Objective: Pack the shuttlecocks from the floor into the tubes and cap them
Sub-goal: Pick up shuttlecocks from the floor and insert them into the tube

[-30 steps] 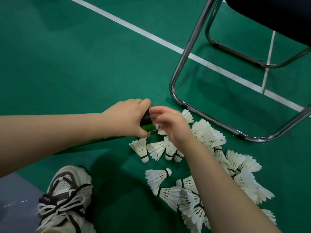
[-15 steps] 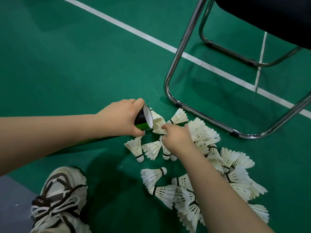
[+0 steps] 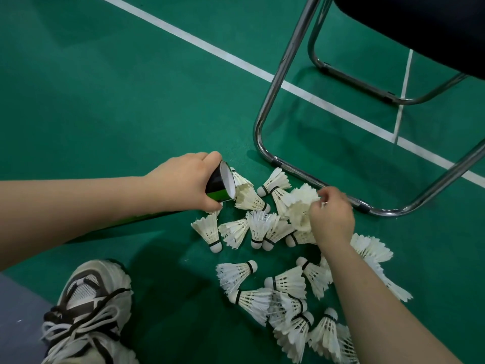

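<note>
Grips the tube (image 3: pixel 216 186) near its open mouth with the left hand (image 3: pixel 181 183), contents unseen, and pinches shuttlecocks (image 3: pixel 299 203) from the pile (image 3: pixel 288 298) on the floor (image 3: pixel 105 101) with the right hand (image 3: pixel 332 219).

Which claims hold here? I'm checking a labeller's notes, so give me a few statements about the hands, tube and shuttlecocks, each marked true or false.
1. The left hand grips the tube near its mouth. True.
2. The tube is capped. False: its mouth is open and the white inside shows.
3. The right hand grips shuttlecocks. True.
4. Every shuttlecock is packed. False: many lie loose on the floor.
5. The chair stands left of the shoe. False: it stands up and to the right of the shoe.
</note>
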Motion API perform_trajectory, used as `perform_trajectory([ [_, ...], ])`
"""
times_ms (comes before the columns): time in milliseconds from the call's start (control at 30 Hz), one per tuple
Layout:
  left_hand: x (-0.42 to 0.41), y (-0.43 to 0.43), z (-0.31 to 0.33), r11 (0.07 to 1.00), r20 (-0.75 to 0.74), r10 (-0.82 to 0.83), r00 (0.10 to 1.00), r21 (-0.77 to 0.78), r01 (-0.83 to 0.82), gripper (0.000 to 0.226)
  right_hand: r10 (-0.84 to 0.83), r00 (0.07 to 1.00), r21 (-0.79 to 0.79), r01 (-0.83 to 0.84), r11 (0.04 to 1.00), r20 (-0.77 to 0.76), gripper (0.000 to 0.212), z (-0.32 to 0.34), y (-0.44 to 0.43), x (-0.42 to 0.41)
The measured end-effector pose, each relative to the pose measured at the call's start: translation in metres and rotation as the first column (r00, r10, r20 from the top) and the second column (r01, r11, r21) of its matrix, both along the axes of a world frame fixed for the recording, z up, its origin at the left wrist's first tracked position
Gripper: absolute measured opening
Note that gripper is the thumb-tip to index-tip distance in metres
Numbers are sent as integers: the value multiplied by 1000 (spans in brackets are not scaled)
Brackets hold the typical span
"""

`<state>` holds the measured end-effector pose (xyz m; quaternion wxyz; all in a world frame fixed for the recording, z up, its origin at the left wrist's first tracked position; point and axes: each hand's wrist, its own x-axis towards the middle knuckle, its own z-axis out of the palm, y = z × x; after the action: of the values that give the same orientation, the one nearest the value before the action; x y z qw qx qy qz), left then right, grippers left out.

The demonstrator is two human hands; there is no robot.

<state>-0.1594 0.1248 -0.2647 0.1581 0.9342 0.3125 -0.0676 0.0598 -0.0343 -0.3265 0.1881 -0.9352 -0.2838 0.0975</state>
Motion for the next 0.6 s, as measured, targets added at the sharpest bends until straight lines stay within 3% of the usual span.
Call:
perform_trajectory([
  [67, 0, 0, 0, 1000, 0, 1, 1000, 0, -1, 65, 216, 969, 7, -217, 976, -118, 16, 7, 3, -18],
  [133, 1, -1, -1, 1000, -5, 2, 1000, -1, -2, 65, 428, 865, -29, -451, 892, -262, 18, 9, 6, -46],
  [200, 1, -2, -2, 1000, -5, 1, 1000, -4, -1, 65, 542, 785, -88, -588, 804, -301, 24, 1, 8, -72],
  [333, 0, -2, -2, 1000, -1, -11, 1000, 3, 11, 64, 578, 812, -68, -583, 809, -84, 45, -27, 2, -95],
  [433, -1, -2, -3, 1000, -3, -17, 1000, 9, 17, 64, 444, 891, -106, -453, 885, -96, 58, -36, 0, -86],
  [500, -1, -3, -3, 1000, -8, -18, 1000, 4, 18, 64, 355, 926, -141, -371, 918, -126, 53, -40, 0, -73],
  [600, 0, -2, -4, 1000, -13, -19, 1000, -4, 19, 65, 375, 922, -241, -388, 890, -100, 26, -38, 1, -58],
])
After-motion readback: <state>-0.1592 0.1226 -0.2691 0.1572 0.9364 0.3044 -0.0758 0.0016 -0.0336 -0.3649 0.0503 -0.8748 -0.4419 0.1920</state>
